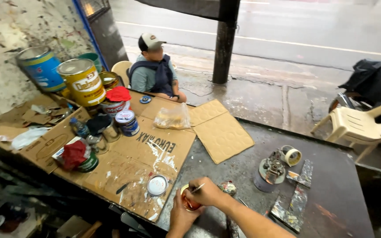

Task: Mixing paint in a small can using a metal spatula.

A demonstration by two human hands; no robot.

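Note:
My left hand (pixel 181 216) wraps around a small open tin (pixel 188 202) with dark reddish paint inside, at the near edge of the dark worktable (pixel 323 194). My right hand (pixel 208 191) is just above the tin, gripping a thin metal stick (pixel 197 188) whose tip points into it. A round white lid (pixel 157 185) lies on the flattened cardboard (pixel 142 154) just left of the tin.
Large yellow (pixel 83 81) and blue (pixel 40 68) paint cans, smaller tins and red rags crowd the left. A plastic bag (pixel 173 118), cardboard sheets (pixel 223 134), a grey can (pixel 267 174) and tape roll (pixel 291 155) lie about. A capped person (pixel 154 70) sits beyond; a plastic chair (pixel 362 125) stands right.

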